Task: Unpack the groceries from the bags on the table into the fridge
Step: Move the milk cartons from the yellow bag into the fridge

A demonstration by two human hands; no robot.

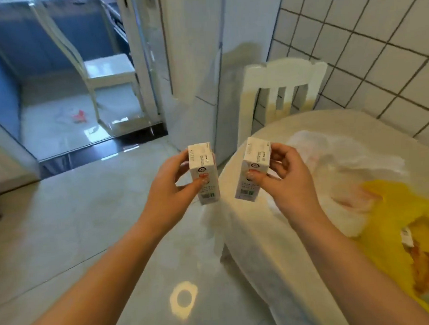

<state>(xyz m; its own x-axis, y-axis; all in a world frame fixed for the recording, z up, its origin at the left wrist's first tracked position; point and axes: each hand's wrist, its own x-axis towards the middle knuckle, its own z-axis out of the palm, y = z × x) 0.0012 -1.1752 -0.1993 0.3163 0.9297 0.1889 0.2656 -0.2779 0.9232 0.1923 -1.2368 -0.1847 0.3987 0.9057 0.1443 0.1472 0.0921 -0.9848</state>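
— Though blurred at the edges, shows both hands raised out front: left hand (pixel 170 187) curled round a small white carton (pixel 204 174), thumb across its near face, fingers (pixel 181 161) wrapped behind.

— And the other side?

— Same hold. Right hand (pixel 284 181) clasps a second white carton (pixel 252 170), thumb pressed on the front label, fingers (pixel 280 156) bent round the far edge. Both cartons upright, tilted slightly outward at the top, apart from each other with floor showing between.

— Where relative to the table?

— Left carton hangs over the pale tiled floor (pixel 87 218), off the table altogether. Right carton sits just over the rim of the round table (pixel 274 233), which is draped in a white cloth.

— Past the right fingers?

— A crumpled white plastic bag (pixel 332 161) on the cloth, just beyond the knuckles. Below the right wrist, a yellow bag (pixel 410 214), open, with something orange inside — possibly packaged snacks, too soft to make out.

— Beyond the fingertips, further off?

— A tall white fridge (pixel 203 63), doors closed, straight ahead of the left carton. Beside it, behind the table, a white chair back (pixel 283 76) against a tiled wall (pixel 376 42). Far left of the left fingers, a glass doorway (pixel 68 95) with a second white chair (pixel 104 68) behind it.
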